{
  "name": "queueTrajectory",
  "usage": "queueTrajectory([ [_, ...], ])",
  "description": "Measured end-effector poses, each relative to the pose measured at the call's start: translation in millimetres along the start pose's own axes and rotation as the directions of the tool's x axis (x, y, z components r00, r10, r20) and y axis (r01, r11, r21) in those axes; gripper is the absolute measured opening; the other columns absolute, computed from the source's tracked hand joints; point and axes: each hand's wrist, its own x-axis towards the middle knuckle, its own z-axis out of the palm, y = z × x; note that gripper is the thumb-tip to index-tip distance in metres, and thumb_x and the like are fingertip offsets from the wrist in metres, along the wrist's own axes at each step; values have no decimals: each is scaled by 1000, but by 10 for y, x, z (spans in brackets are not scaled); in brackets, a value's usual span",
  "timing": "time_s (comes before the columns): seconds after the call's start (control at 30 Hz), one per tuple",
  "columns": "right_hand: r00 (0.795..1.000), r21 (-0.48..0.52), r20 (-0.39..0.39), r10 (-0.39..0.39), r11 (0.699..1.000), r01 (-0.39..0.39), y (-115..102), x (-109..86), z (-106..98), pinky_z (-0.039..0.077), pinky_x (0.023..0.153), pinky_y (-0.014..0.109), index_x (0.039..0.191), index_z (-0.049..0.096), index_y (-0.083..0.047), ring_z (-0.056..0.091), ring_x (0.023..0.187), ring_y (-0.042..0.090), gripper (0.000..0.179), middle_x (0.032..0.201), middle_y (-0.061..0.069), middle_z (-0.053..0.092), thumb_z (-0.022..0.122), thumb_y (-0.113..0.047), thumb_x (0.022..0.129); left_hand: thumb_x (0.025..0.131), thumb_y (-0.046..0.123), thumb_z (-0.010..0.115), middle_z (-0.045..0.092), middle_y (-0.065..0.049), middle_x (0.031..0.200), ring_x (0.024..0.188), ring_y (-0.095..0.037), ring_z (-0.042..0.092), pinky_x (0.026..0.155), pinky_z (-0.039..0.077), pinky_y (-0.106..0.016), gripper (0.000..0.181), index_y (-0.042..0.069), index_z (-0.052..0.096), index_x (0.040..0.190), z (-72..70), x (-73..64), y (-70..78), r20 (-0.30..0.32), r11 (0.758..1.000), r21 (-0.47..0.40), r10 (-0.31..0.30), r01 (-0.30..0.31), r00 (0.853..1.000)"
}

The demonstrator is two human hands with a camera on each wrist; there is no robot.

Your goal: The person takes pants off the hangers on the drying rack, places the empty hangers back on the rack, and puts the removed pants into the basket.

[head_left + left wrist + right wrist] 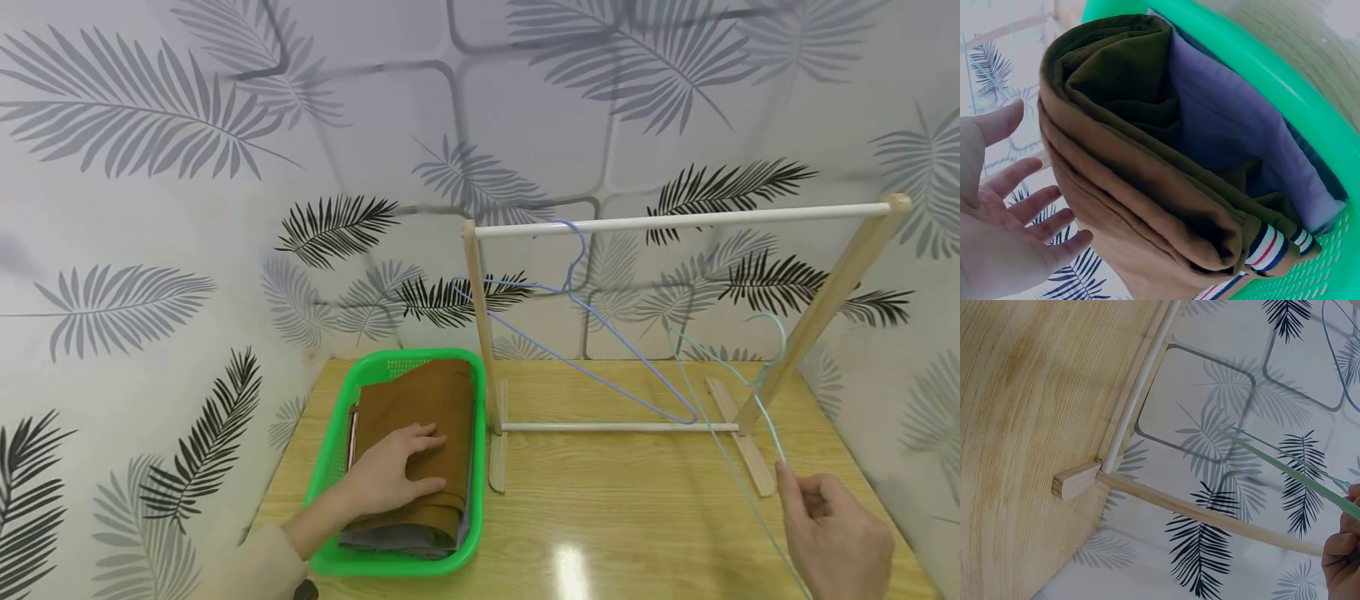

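My left hand [393,475] is over a folded brown garment [412,400] in a green basket [397,568], fingers spread and holding nothing. In the left wrist view the garment shows thick folds and striped cuffs [1266,247], and a lilac cloth [1222,94] lies beside it. At the front right, my right hand [843,537] pinches a pale green hanger [1291,474] by its side, its hook upward and free of the rack. A blue hanger [615,335] hangs by its hook from the rack's top rail [690,219], with nothing on it.
The small wooden rack stands at the back of the table [615,517], with a lower white rail [600,427] and two wooden feet [497,467]. Patterned leaf wallpaper [375,125] covers the walls behind and at both sides. The basket is left of the rack.
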Motion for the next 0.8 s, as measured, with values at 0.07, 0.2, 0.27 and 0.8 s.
queueTrajectory([
  [0.07, 1000, 6, 1, -12, 1000, 12, 0, 4, 0, 31, 42, 4, 74, 69, 7, 31, 55, -33, 24, 61, 25, 69, 78, -7, 90, 95, 39, 78, 50, -16, 163, 154, -43, 42, 119, 42, -64, 61, 12, 62, 147, 26, 4, -14, 10, 999, 47, 7, -7, 1000],
  [0.2, 1000, 14, 0, -29, 999, 29, 0, 10, 1, 32, 42, 4, 73, 68, 7, 31, 56, -33, 23, 60, 25, 68, 79, -6, 89, 95, 40, 77, 46, -18, 165, 154, -45, 41, 116, 46, -63, 63, 11, 61, 149, 58, 16, -40, 33, 995, 99, 27, -30, 999],
  [0.27, 999, 16, -3, -34, 999, 34, 1, 11, 2, 32, 42, 5, 73, 68, 7, 31, 56, -33, 23, 60, 25, 68, 79, -6, 89, 96, 41, 77, 41, -20, 167, 156, -46, 37, 116, 46, -63, 66, 11, 58, 151, 65, 20, -50, 55, 995, 97, 27, -32, 998],
  [0.8, 998, 17, -2, -61, 998, 61, 2, 8, 14, 32, 42, 6, 71, 68, 6, 32, 57, -34, 24, 60, 24, 68, 79, -7, 88, 94, 54, 75, 35, -23, 170, 158, -46, 34, 108, 53, -59, 80, 13, 49, 158, 218, 68, -169, 146, 983, 174, 26, -51, 989],
])
